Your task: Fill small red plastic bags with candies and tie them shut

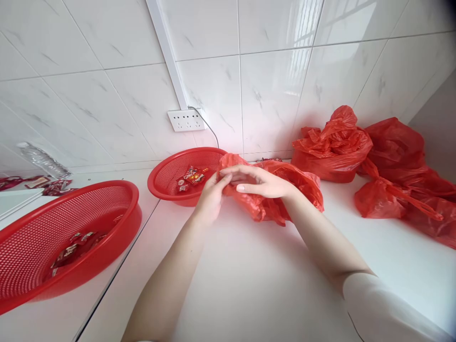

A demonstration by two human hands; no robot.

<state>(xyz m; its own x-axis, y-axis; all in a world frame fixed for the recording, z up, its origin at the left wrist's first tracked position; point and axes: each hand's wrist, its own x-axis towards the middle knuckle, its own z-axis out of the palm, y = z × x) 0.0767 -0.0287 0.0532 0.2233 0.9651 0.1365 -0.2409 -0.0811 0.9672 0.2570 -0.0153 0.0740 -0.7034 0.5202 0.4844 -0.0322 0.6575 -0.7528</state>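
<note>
A crumpled red plastic bag [270, 209] lies on the white tabletop in front of me. My left hand [211, 195] is closed on the gathered left end of the bag, beside the rim of a round red mesh basket [167, 153]. Over the bag, my right hand [261, 183] reaches across with its fingers stretched toward the left fingertips and its thumb held apart. Its fingertips meet the bag at the left hand. What lies inside the bag is hidden. Several small red wrapped packets [193, 175] rest in the round basket.
At the left stands a larger red mesh basket [133, 204] holding more packets [71, 249]. A clear plastic bottle [44, 159] leans near the wall. Full red bags [331, 156] crowd the right side. A power strip [186, 120] with a cable is on the tiled wall.
</note>
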